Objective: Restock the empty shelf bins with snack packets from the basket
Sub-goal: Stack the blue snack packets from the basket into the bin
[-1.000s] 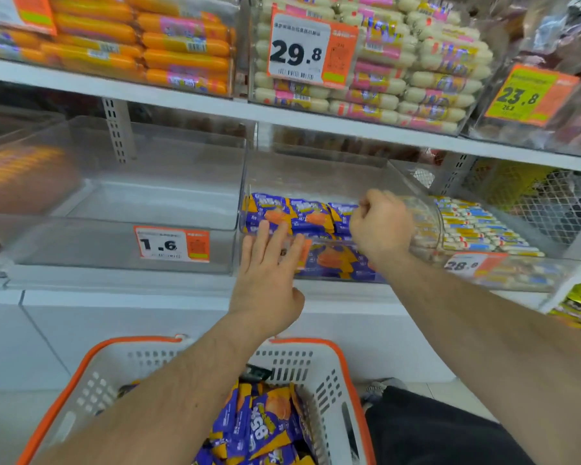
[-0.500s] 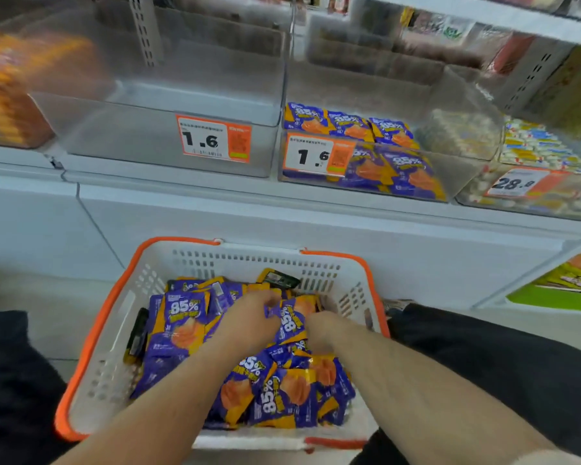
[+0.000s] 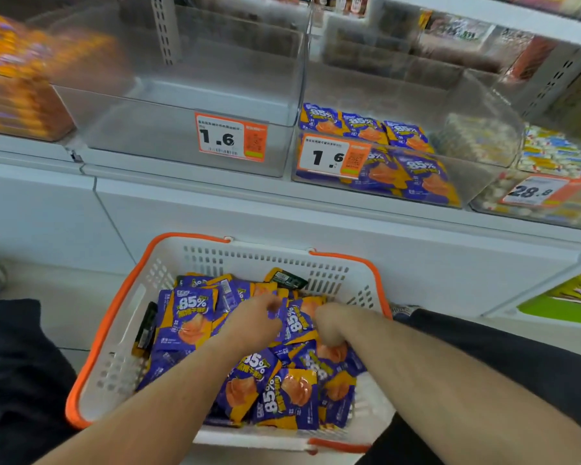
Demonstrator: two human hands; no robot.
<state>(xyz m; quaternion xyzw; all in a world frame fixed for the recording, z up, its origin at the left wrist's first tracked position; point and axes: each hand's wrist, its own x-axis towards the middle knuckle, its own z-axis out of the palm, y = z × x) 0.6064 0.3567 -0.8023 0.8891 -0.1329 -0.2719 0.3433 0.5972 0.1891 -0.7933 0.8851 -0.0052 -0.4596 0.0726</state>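
A white basket with an orange rim (image 3: 98, 333) sits low in front of me, full of purple-and-orange snack packets (image 3: 188, 317) marked 85%. Both my hands are down in the pile. My left hand (image 3: 252, 323) has its fingers curled around a packet (image 3: 297, 322) in the middle of the basket. My right hand (image 3: 331, 325) grips packets just to the right of it. On the shelf above, a clear bin (image 3: 463, 182) holds several of the same packets. The clear bin (image 3: 168, 139) to its left holds nothing.
Orange price tags reading 1.6 (image 3: 230, 137) hang on both bin fronts. A bin of orange packs (image 3: 21, 82) stands at far left, and white sausage packs (image 3: 557, 156) at far right with a 28.8 tag. My dark-clothed legs flank the basket.
My hands left the shelf bin and dropped into the basket. The view tilted down from the upper shelves. Over the last half second both hands stay in the pile, closing on packets.
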